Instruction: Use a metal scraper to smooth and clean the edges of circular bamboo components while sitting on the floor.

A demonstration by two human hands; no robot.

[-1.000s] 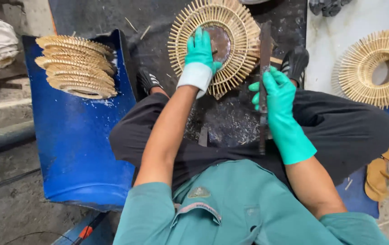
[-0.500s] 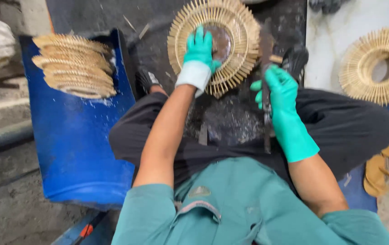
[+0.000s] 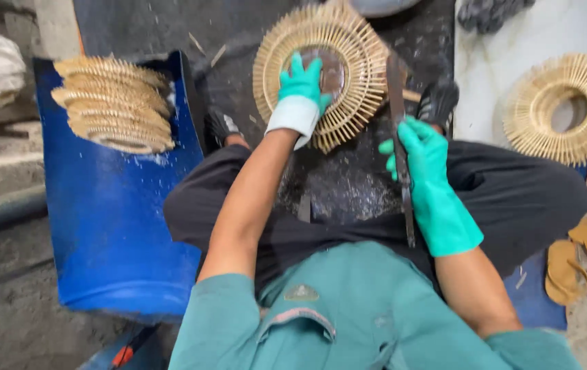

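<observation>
A stack of woven discs (image 3: pixel 114 104) rests on the blue sheet (image 3: pixel 112 226), left of the round woven frame (image 3: pixel 324 68). The gloved left hand (image 3: pixel 300 92) presses flat on that frame's middle, fingers spread. Just right of the frame, the gloved right hand (image 3: pixel 427 171) grasps a long dark blade (image 3: pixel 400 137); another woven ring (image 3: pixel 564 106) lies farther right.

Soft even daylight, faint shadows, slight motion blur, no glare
</observation>
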